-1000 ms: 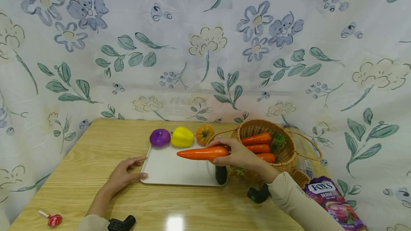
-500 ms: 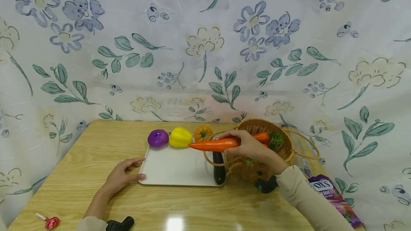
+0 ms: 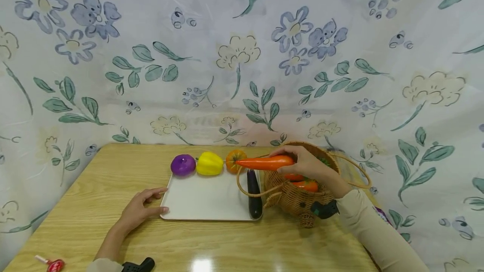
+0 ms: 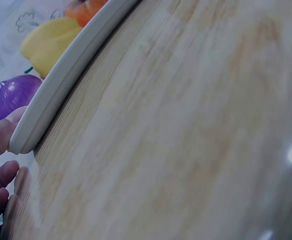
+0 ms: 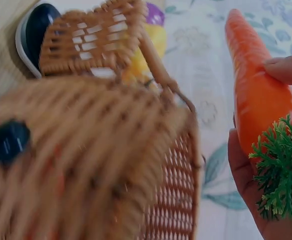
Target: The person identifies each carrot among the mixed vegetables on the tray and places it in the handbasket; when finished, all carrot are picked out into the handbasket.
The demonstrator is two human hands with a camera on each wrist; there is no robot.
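Note:
My right hand (image 3: 308, 165) pinches an orange carrot (image 3: 264, 163) by its thick end, above the front of a wicker basket (image 3: 298, 205). The carrot points left, and its green leafy top (image 5: 288, 170) shows in the right wrist view. More carrots (image 3: 306, 185) lie in the basket. My left hand (image 3: 138, 209) rests at the left edge of a white tray (image 3: 208, 200), its thumb touching the near corner. A dark eggplant (image 3: 254, 196) lies along the tray's right side. At the tray's far edge sit a purple onion (image 3: 183, 165), a yellow bell pepper (image 3: 209, 163) and a small orange pumpkin (image 3: 235, 160).
The basket's left handle (image 3: 242, 186) loops out over the tray's right side, near the eggplant. A red lollipop (image 3: 54, 265) lies at the table's near left. Behind the wooden table (image 3: 196, 242) hangs a floral cloth (image 3: 189, 53).
My right hand has carried the carrot right and up, from over the tray toward the basket. My left hand has stayed at the tray's edge. The view has shifted slightly.

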